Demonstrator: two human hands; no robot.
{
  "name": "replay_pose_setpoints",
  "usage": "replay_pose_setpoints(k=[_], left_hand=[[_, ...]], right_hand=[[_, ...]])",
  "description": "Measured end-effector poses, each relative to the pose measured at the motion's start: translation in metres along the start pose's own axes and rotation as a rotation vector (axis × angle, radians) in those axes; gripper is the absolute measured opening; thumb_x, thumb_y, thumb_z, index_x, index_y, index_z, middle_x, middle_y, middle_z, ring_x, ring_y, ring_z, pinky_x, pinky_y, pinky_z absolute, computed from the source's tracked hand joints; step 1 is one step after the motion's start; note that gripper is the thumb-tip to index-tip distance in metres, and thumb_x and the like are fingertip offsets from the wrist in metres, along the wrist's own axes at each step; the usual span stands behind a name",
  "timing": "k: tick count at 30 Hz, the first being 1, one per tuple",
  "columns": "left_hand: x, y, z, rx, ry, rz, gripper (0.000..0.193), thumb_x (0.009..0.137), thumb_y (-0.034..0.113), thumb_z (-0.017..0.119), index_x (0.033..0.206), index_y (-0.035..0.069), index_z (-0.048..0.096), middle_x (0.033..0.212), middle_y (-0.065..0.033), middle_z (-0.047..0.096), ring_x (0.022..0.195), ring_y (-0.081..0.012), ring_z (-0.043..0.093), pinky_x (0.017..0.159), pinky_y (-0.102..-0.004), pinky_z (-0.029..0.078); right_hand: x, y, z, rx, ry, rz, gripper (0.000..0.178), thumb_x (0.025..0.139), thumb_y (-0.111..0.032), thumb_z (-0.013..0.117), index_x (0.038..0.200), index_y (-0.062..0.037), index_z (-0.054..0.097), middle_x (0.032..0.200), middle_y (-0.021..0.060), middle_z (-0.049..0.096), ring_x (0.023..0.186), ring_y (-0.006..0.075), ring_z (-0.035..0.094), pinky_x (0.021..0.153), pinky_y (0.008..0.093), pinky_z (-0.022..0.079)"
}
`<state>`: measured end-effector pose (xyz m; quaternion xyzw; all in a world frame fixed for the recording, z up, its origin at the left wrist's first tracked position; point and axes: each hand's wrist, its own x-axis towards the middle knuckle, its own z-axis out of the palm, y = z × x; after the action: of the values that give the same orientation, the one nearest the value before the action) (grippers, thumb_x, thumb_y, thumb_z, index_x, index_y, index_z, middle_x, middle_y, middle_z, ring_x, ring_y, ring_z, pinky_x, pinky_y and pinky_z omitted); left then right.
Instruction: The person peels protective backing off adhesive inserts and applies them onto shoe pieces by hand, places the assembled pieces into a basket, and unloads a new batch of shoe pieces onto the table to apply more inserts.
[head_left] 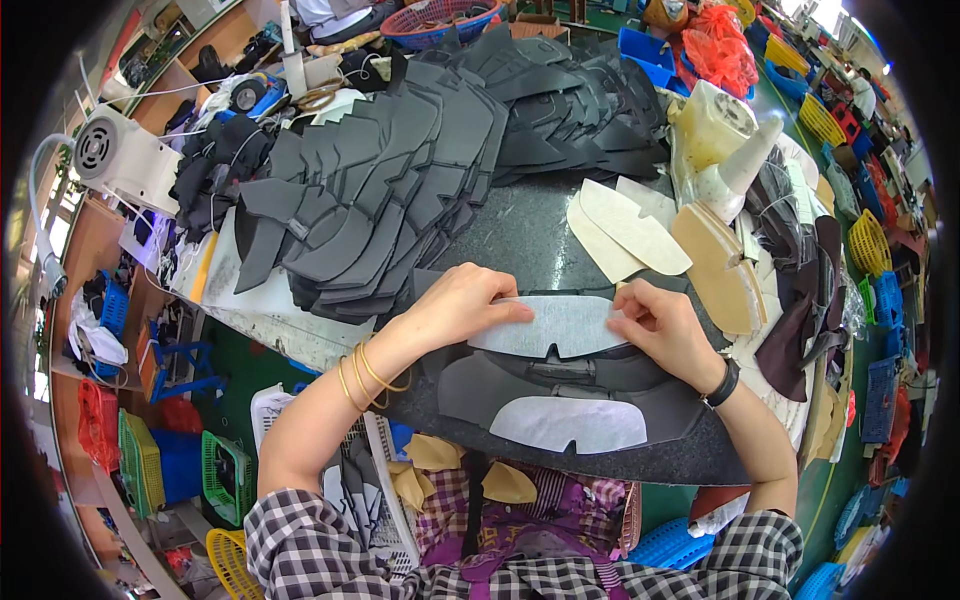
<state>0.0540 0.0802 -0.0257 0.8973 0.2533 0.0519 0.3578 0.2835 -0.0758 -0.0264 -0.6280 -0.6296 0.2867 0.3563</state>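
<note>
A light grey fabric piece (545, 328) with a small notch in its lower edge is stretched between my two hands, over a black padded shoe-upper-like piece (562, 372). My left hand (468, 303) pinches its left end, with the thumb on top. At the other end, my right hand (662, 325) grips the corner between thumb and curled fingers. Closer to me, a second notched light grey piece (570, 424) lies flat on a black padded piece (468, 392), near the front edge of the dark work surface (690, 462).
Large overlapping stacks of black cut pieces (390, 180) fill the back. Cream pieces (620, 235) and tan pieces (722, 270) lie to the right, near a white cone (745, 160). A white vented machine (120, 155) stands left. A white basket (395, 500) is beside my lap.
</note>
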Motion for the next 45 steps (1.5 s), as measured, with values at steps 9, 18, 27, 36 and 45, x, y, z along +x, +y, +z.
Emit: replay_pose_setpoints(k=[9,18,27,36,45], left_hand=[[0.005,0.02,-0.009,0.438,-0.016,0.044,0.032,0.078,0.03,0.07,0.07,0.001,0.06,0.058,-0.0114,0.058,0.055,-0.0247,0.06,0.052,-0.034,0.046],[-0.025,0.057,0.042,0.443,-0.02,0.422,0.055,0.077,0.035,0.067,0.108,-0.009,0.056,0.12,-0.0186,0.054,0.114,-0.0311,0.051,0.093,-0.033,0.045],[-0.032,0.061,0.046,0.385,-0.098,0.316,0.071,0.084,0.046,0.06,0.122,-0.013,0.047,0.137,-0.0245,0.039,0.131,-0.0385,0.034,0.105,-0.0478,0.033],[0.017,0.036,-0.025,0.155,0.009,0.2,0.033,0.08,0.017,0.067,0.108,0.0,0.06,0.093,-0.018,0.065,0.087,-0.0301,0.063,0.081,-0.0368,0.049],[0.018,0.023,0.009,0.548,-0.036,0.145,0.05,0.065,0.022,0.078,0.104,0.003,0.053,0.093,-0.0165,0.061,0.093,-0.0343,0.058,0.081,-0.044,0.045]], right_hand=[[0.007,0.007,-0.001,-0.339,-0.049,-0.322,0.02,0.073,-0.002,0.067,0.092,-0.0069,0.066,0.071,0.0072,0.055,0.063,0.0219,0.057,0.056,0.0295,0.046],[0.007,-0.003,-0.011,-0.719,0.053,-0.112,0.019,0.076,-0.011,0.062,0.094,-0.0056,0.059,0.075,0.0117,0.061,0.066,0.0289,0.062,0.058,0.0391,0.048],[0.007,0.03,-0.039,-0.433,0.09,-0.227,0.033,0.069,-0.011,0.073,0.098,-0.0013,0.059,0.08,0.0184,0.06,0.078,0.0343,0.061,0.068,0.0422,0.048],[-0.067,-0.063,-0.057,-0.469,-0.783,-0.317,0.049,0.074,-0.025,0.072,0.116,-0.0058,0.054,0.096,0.0116,0.057,0.092,0.0285,0.058,0.075,0.0364,0.048],[-0.051,-0.066,0.036,-0.69,-0.27,-0.174,0.06,0.066,-0.028,0.077,0.112,-0.0005,0.05,0.101,0.0127,0.051,0.095,0.0309,0.05,0.078,0.0394,0.044]])
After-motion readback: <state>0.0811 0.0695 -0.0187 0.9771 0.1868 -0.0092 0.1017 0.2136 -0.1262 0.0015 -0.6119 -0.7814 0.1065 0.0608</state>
